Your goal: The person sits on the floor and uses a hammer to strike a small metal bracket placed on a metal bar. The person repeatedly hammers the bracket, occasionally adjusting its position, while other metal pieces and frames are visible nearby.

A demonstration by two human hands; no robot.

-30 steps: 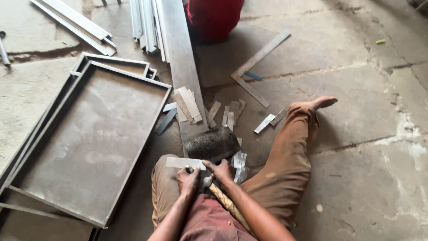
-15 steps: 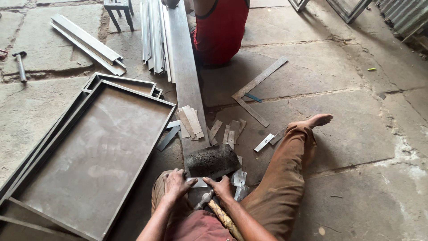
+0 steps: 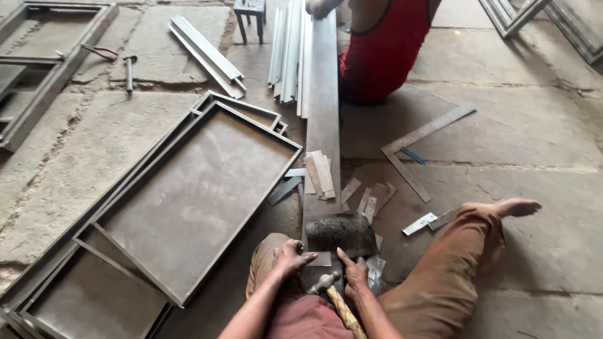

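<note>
Beside the dark block [image 3: 341,233], left hand [image 3: 290,257] pinching a metal piece [image 3: 320,258], right hand [image 3: 355,275] released

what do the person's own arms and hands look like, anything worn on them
Both forearms are bare from the bottom edge of the picture down to the fingers: no sleeves show. The left hand and the right hand wear no gloves, and no watch, ring or band is visible on either wrist. Both arms are lean. Any sleeve higher up is out of view.
</note>
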